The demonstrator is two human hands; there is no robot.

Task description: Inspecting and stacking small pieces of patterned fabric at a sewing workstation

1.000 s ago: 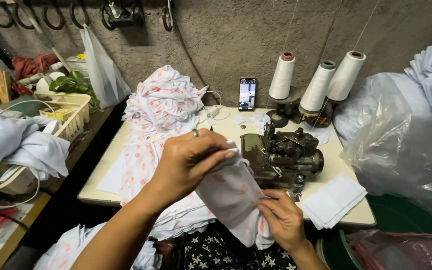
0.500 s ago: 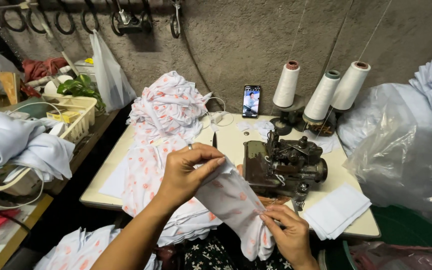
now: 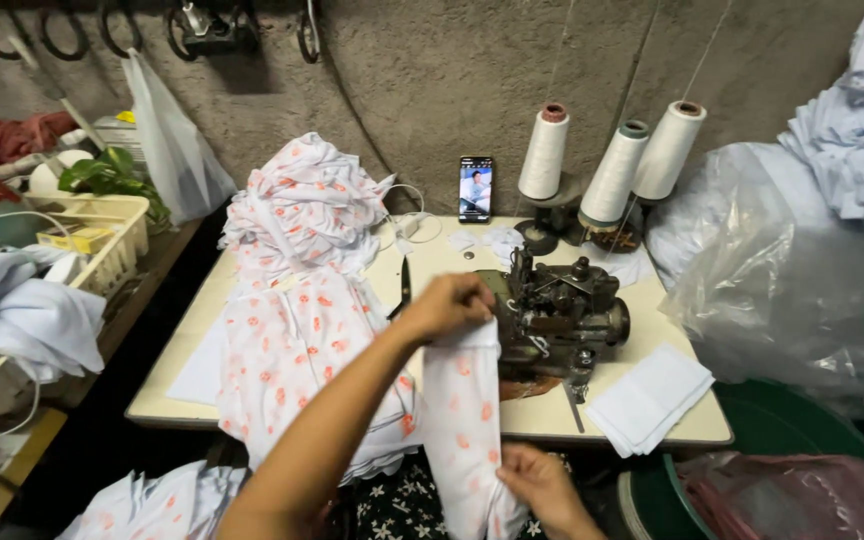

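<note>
Surface [image 3: 432, 270] has a big heap of spotted cloth [image 3: 297, 215], then the serger [image 3: 557, 315]. Left hand [image 3: 449, 305] fingers pinch the cloth strip [image 3: 462, 420] up by the serger, right hand [image 3: 537, 480] grips its lower end.

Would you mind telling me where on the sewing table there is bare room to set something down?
Bare tabletop shows between the printed fabric pile and the sewing machine, in front of the phone. The left side is buried in fabric; the front right corner holds folded white cloths; thread cones crowd the back right.
</note>
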